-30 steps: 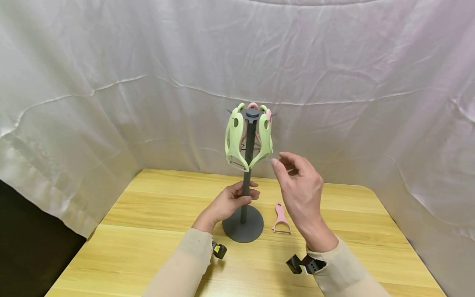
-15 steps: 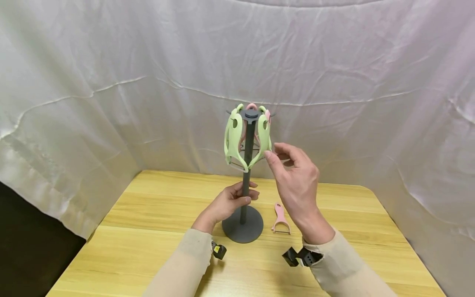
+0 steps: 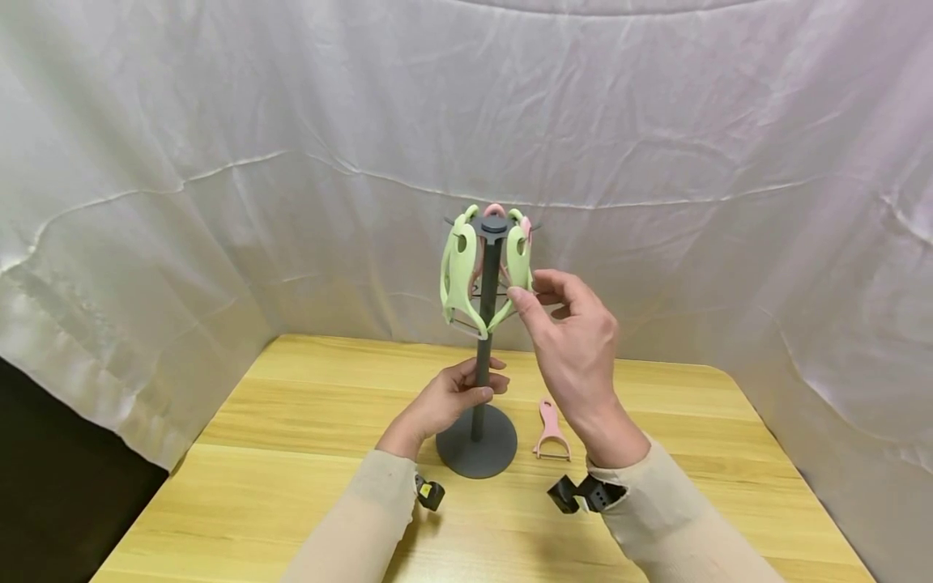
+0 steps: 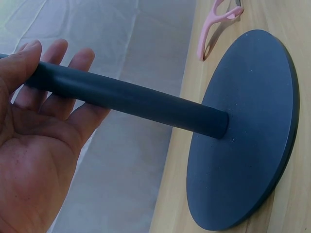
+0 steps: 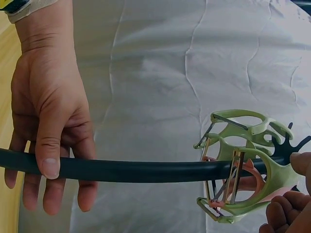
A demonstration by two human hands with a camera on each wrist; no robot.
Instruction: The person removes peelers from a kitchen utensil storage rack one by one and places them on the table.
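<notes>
A dark grey stand rises from a round base. Green and pink Y-shaped peelers hang from the hooks around its top. My left hand holds the pole low down, with the thumb in front and the fingers behind it; the left wrist view shows the pole across those fingers. My right hand is up at the right-hand green peeler, its thumb on the near side and its forefinger behind. In the right wrist view that thumb lies against the green peeler's handle.
A pink peeler lies on the wooden table, right of the base. Pale curtains hang behind the table and along its sides. Each wrist carries a small black camera.
My right hand has moved left and slightly up to the right-hand green peeler, which its thumb now overlaps. The left hand has stayed on the pole.
</notes>
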